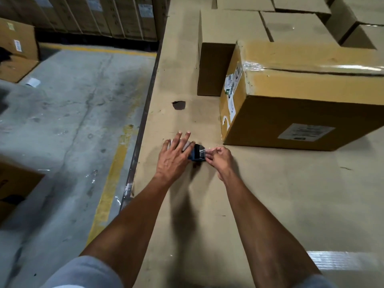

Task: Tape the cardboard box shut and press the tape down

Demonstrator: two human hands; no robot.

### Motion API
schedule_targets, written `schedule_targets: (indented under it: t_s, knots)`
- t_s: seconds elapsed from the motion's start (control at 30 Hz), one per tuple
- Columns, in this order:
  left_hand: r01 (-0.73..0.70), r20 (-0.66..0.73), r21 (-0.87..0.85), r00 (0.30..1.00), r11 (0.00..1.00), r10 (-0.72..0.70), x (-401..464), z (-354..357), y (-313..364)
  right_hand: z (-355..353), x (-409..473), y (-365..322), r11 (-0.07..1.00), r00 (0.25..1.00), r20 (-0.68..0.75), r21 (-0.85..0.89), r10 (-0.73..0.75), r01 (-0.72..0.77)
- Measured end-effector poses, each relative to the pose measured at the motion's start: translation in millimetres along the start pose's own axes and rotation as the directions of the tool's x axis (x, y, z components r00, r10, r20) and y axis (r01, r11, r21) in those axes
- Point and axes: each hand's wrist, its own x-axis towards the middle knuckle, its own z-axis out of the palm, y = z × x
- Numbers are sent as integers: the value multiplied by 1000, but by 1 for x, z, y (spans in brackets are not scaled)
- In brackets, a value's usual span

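**Both hands on the tape dispenser, box waiting beside them**

The cardboard box (307,96) sits on the cardboard-covered counter (270,194), its top seam carrying glossy tape with a dark gap showing along the flaps. White labels are stuck on its left end and its near face.

Near the box's near-left corner, a blue and black tape dispenser (197,153) rests on the counter. The left hand (174,154) lies over the dispenser's left part, fingers spread and curled loosely around it. The right hand (218,157) meets the dispenser's right end, thumb and fingertips pinched together on the clear tape edge there.

Behind the box's left end stands a darker open carton (214,67), and further behind lie more flat-topped cartons (291,23). Left of the box, past the counter's edge, is a grey concrete floor (68,113) with a yellow painted line (112,183). A small dark tear (178,104) marks the counter left of the box.
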Motion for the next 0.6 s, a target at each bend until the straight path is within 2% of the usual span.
schedule_targets:
  t_s: [0.17,0.33,0.43,0.57,0.6]
  knots:
    - [46,25,3,999,999,-46,51,9,-23,28,53,-23,996,999,-54,-91,4,-9]
    - [41,21,-8,999,999,-41,104,14,-50,48,108,-30,962,987,-140,-270,-81,40]
    - [45,10,-20,999,999,-45,127,19,-63,65,147,-20,921,957,-207,-373,-202,114]
    - [58,9,-41,998,997,-58,147,21,-72,84,128,-62,860,926,-281,-503,-252,81]
    - [57,16,-42,998,997,-57,150,22,-74,85,131,-65,875,924,-292,-477,-247,84]
